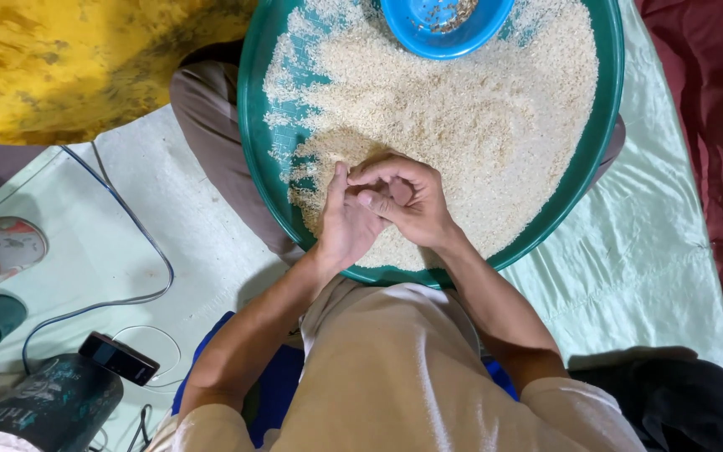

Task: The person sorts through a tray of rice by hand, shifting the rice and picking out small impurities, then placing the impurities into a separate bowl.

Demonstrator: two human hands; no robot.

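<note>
Over the green tray point(269, 100) of rice point(462, 117), beside a blue bowl point(445, 38), both hands' point(382, 209) grips pinch together.

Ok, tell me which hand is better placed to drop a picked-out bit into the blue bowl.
Right, probably. The right hand has its fingertips pinched together over the rice, on the side nearer the blue bowl. The left hand lies flat, edge-on, against the grains.

Bare arms, pale short-sleeved shirt

I see my left hand point(346, 224) and right hand point(407, 205) ungloved, without rings or a watch; forearms bare, short cream sleeves ending above the elbows, grey-brown trousers.
</note>
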